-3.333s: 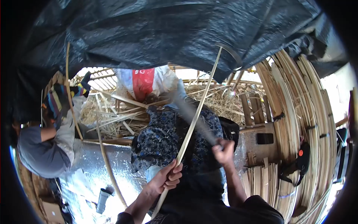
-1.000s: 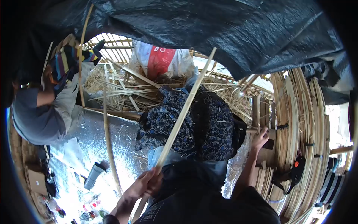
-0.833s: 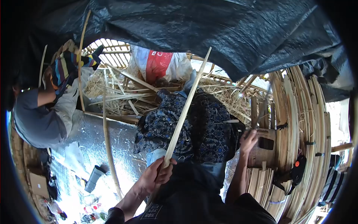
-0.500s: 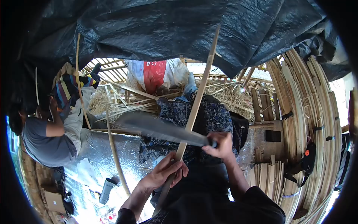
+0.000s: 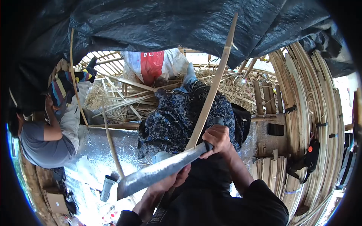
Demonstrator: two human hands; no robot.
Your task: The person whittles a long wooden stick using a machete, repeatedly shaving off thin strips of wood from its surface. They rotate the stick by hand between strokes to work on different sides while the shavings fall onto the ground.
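My right hand (image 5: 218, 139) is closed around the dark handle of a machete (image 5: 158, 172). Its broad, worn blade slants down to the left, across the lower part of a long bamboo strip (image 5: 213, 88). The strip runs from my body up and away to the right, ending in a narrow tip in front of the tarp. Partly hidden behind the blade, my left hand (image 5: 171, 182) grips the strip's lower end. Patterned dark blue cloth (image 5: 169, 120) covers my legs beneath the strip.
At left sits another person (image 5: 47, 141) holding a thin strip. Bundled bamboo strips (image 5: 315, 109) stand at right, beside a phone (image 5: 276, 129). Shavings and a white-red sack (image 5: 152, 66) lie ahead. A grey cup (image 5: 108, 188) rests on the silvery mat. Black tarp (image 5: 158, 26) hangs overhead.
The machete blade has swung down toward me, from above my left hand to across and in front of it. The bamboo strip's far tip has shifted up and right.
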